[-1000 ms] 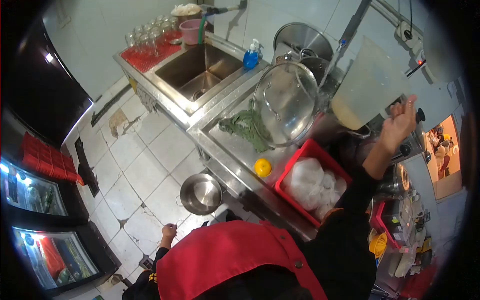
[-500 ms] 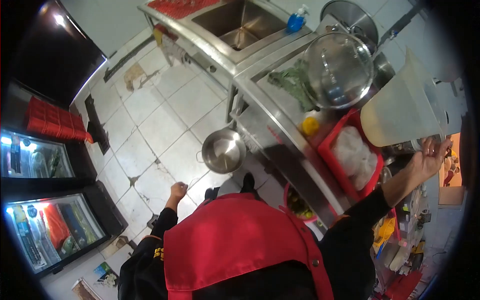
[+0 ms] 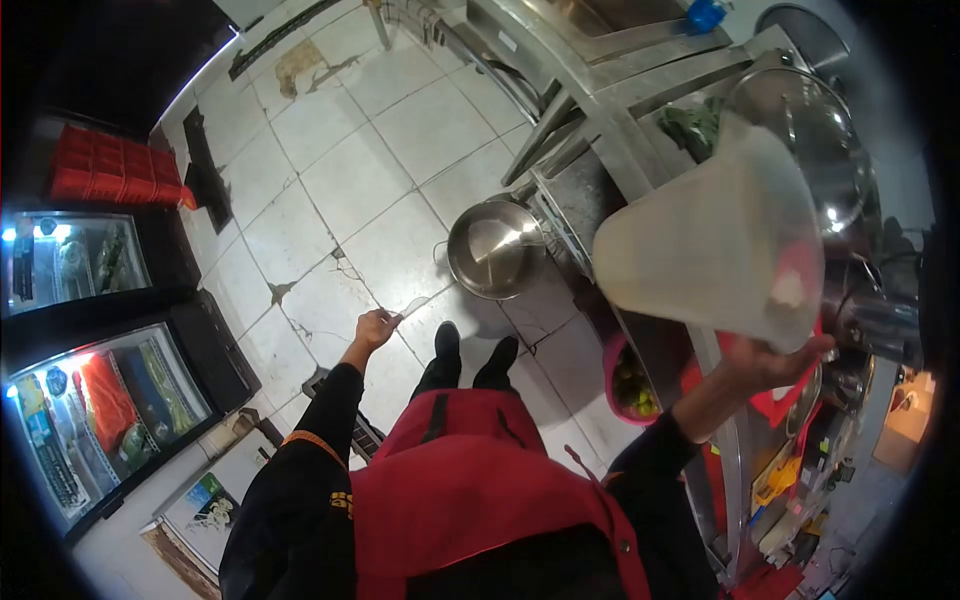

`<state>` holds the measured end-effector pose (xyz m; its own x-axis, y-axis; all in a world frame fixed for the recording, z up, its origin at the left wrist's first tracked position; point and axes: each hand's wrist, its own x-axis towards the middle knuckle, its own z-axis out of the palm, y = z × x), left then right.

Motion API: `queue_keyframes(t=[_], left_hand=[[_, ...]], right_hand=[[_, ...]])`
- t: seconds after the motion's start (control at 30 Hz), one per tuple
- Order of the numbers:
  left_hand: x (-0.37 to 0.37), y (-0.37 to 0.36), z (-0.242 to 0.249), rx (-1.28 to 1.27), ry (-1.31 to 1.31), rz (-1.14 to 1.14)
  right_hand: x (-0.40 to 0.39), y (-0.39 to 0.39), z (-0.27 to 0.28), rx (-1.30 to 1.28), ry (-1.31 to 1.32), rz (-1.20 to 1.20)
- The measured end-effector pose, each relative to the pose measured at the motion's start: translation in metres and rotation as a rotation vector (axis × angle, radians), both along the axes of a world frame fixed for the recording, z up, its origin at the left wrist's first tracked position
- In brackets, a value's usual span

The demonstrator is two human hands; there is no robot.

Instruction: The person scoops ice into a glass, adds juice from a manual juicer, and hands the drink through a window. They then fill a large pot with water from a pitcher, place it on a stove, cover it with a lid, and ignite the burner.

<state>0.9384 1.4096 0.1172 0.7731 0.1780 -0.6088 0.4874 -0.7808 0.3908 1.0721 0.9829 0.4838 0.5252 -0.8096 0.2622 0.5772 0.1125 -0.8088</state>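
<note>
One jug [image 3: 715,240] at three o'clock. One steel pot [image 3: 492,250] on the floor, centre. One glass lid [image 3: 815,150] at two o'clock. Two lit fridges [image 3: 100,410] at nine o'clock. One red crate [image 3: 110,170] at ten. Two shoes [image 3: 447,345], two hands [image 3: 372,328].

Left arm extended down and forward toward centre-left of the frame, elbow nearly straight, black sleeve to the wrist. Left hand [image 3: 374,327] closed in a loose fist, thumb side up; something thin and pale appears pinched at the fingertips, too small to identify. Right arm raised toward the right edge, bent at the elbow, sleeve pushed up the forearm. Right hand [image 3: 768,362] palm up, fingers spread and curled under the base of what it supports.
</note>
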Motion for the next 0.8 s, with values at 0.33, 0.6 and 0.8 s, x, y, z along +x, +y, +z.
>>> queue_keyframes(t=[0.33, 0.6, 0.8], left_hand=[[0.061, -0.027, -0.134, -0.112, 0.092, 0.288], [0.094, -0.068, -0.243, -0.501, 0.069, 0.705], [0.116, -0.073, -0.293, -0.442, -0.027, 0.662]], right_hand=[[-0.031, -0.005, -0.27, -0.075, 0.449, 0.527], [-0.026, 0.002, -0.438, -0.05, 0.995, 0.862], [-0.028, -0.002, -0.496, -0.3, 1.147, 0.946]])
